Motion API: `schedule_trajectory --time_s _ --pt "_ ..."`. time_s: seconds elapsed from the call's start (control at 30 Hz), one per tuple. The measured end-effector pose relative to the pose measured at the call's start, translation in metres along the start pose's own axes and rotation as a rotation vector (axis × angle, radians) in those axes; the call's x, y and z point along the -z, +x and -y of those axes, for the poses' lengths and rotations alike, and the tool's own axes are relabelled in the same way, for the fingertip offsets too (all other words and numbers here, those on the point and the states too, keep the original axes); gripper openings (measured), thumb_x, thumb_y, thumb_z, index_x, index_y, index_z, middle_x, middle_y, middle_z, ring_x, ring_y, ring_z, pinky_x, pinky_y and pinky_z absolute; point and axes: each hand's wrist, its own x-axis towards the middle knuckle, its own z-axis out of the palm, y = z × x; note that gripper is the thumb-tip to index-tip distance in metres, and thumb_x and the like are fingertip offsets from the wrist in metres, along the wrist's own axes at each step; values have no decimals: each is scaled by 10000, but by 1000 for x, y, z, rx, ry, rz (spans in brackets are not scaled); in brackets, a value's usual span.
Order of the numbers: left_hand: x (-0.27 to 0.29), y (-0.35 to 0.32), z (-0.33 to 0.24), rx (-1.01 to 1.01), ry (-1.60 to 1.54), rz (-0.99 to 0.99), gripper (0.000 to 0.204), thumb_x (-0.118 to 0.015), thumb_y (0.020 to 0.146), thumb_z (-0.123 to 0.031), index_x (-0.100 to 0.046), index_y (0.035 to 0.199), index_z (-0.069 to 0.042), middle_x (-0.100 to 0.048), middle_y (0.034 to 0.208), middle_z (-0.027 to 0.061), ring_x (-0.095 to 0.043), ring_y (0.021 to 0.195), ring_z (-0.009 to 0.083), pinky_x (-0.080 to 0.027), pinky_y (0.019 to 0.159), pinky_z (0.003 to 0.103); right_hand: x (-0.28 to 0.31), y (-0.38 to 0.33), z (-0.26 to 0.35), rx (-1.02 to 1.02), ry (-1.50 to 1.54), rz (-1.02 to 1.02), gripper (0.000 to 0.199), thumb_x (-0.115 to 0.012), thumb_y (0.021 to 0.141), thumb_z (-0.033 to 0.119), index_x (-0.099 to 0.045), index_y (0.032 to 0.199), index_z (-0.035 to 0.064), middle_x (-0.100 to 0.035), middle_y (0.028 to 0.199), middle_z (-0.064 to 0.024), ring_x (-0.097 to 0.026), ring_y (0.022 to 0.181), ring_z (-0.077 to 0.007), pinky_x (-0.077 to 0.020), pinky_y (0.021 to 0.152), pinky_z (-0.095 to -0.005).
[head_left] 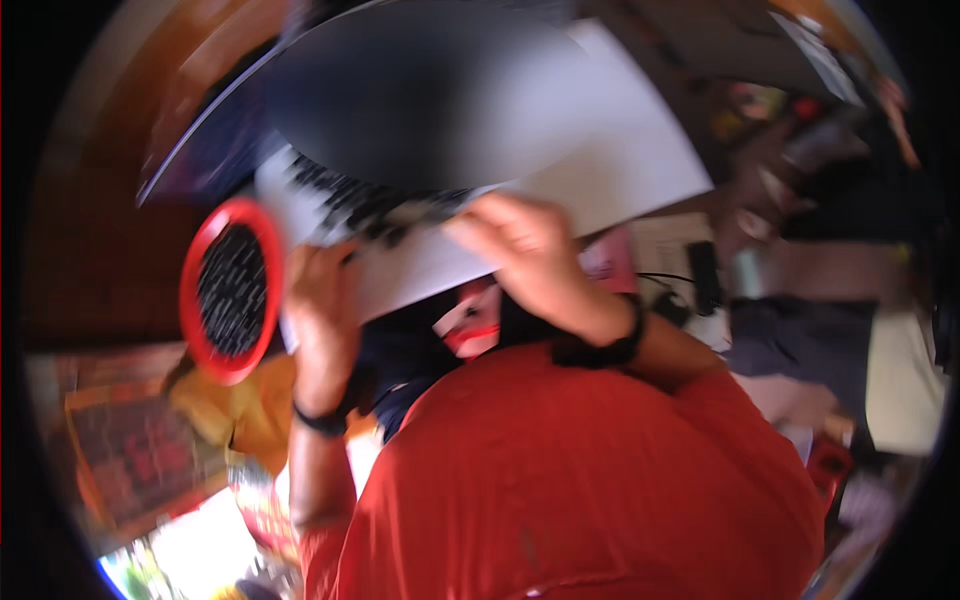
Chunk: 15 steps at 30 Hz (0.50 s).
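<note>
A white board or sheet [625, 140] lies before me with several small black pieces [345, 200] strewn on it. At its left edge is my left hand [320, 295], its fingers curled and smeared by motion. A dark speck shows by those fingertips; whether they hold it I cannot tell. My right hand [525, 245] reaches over the board's near edge, thumb and fingers pinched together beside the black pieces. What the pinch holds, if anything, is hidden. Left of my left hand sits a red-rimmed round tray [187, 290] filled with similar black pieces.
A large blurred dark oval [420, 90] covers much of the board's far part. To the right are a dark slim object [704, 278] and a cable. Yellow-orange cloth [265, 410] lies below the tray. A red and white item [470, 325] shows under the board's near edge.
</note>
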Motion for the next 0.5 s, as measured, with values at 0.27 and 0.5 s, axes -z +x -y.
schedule_trajectory --time_s 0.27,0.5 --pt "-2 -1 -3 -100 279 40 183 -623 909 40 -674 1084 49 -569 1008 187 -571 955 395 -485 835 491 -4 2 -9 235 -221 -133 339 -726 957 306 -589 767 60 -636 719 -145 -657 669 -385 -485 589 -490" --pt "-1 -8 4 -81 283 46 190 -607 907 62 -662 1088 48 -577 1015 184 -581 957 400 -497 823 500 -3 2 -8 233 -234 -118 298 -726 957 283 -611 805 53 -637 753 -139 -667 709 -370 -493 630 -484"
